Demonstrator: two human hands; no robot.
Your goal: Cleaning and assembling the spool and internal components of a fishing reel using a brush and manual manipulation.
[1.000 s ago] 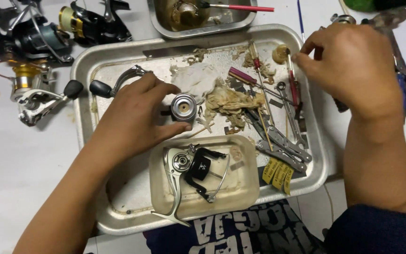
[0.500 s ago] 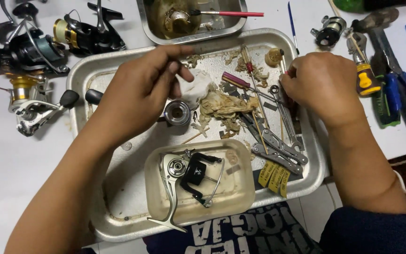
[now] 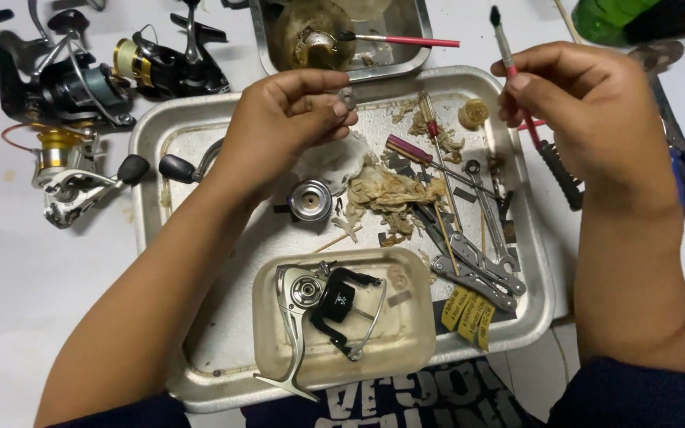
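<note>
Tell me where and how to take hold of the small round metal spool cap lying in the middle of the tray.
Grip the round metal cap by its rim, coming straight down from above. It sits with its open face up on the bare tray, so the circular wall is exposed all round. Approach from the near-left side, probably: soiled tissue crowds its right, and the left hand hovers above it.

Reel-repair workbench: fishing reels [image 3: 65, 87], metal tray [image 3: 152, 143], pliers [image 3: 477, 273].

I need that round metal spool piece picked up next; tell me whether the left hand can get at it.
Probably yes: the spool piece lies uncovered on the metal tray just below the left hand, though those fingertips already pinch a small part.
</note>
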